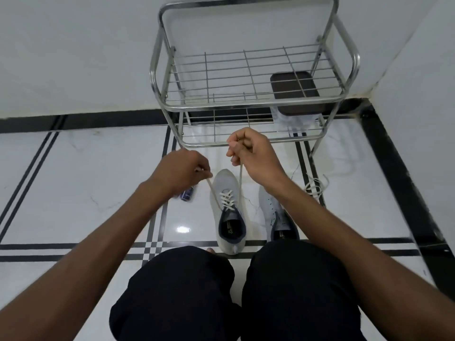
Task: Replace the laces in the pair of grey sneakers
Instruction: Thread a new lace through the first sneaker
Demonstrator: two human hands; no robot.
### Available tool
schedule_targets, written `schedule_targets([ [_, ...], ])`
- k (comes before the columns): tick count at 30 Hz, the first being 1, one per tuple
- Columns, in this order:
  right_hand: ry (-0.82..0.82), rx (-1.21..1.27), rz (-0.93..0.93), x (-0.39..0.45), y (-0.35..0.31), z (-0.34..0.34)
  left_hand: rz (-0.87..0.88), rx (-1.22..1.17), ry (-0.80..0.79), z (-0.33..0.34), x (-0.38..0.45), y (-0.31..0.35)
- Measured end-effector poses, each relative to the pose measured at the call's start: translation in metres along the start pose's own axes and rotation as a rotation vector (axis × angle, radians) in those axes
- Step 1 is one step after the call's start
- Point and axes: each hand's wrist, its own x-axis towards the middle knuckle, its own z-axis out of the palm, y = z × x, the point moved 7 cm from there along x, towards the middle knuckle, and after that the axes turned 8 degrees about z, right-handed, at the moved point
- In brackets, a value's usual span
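I note both hands raised above the laced grey mesh sneaker (pixel 227 207): left hand (pixel 182 168) and right hand (pixel 251 153) each pinch an end of its cream flat lace (pixel 227 196).

We look down on a glossy white tiled floor (pixel 86 193) crossed by black inlay stripes (pixel 157 225) and edged by a black border (pixel 394 168). A chrome wire rack (pixel 246 70) stands against plain white walls (pixel 73 57), which meet in a corner at right. A ceiling light's glare (pixel 183 229) reflects off the tiles.
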Motion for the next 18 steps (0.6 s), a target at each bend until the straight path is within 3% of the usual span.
schedule_targets([
  [6, 0.031, 0.092, 0.02, 0.005, -0.008, -0.011, 0.032, -0.149, 0.109, -0.057, 0.011, 0.008],
  [14, -0.036, 0.113, 0.001, 0.006, -0.012, -0.003, -0.096, -0.497, 0.265, -0.035, 0.004, 0.001],
  [18, -0.06, 0.082, 0.0, 0.008, -0.011, 0.004, -0.085, -0.546, 0.302, -0.03, 0.006, -0.001],
])
